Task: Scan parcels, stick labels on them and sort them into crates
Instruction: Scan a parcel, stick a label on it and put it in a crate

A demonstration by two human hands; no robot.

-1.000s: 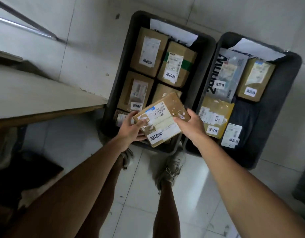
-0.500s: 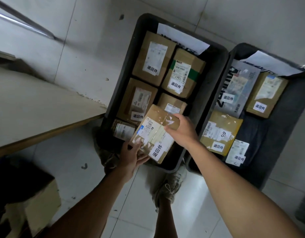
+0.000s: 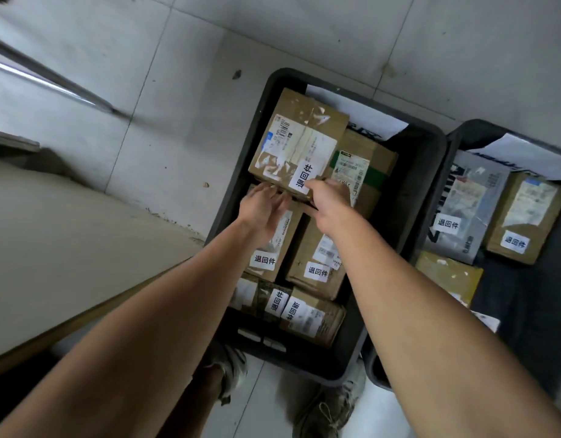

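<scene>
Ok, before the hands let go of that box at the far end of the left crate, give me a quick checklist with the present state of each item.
1. Box is inside the left crate, at its far end: ok.
2. Box carries its white label, facing up: ok.
3. Box rests flat on the parcels beneath: cannot tell; its near edge is hidden by the hands.
4. Left hand is at the box's near edge, fingers fairly straight: ok.
5. Right hand is at the near edge by the label; whether it grips is cannot tell.
6. Box stays clear of the green-taped parcel beside it: not ok, it overlaps it.
</scene>
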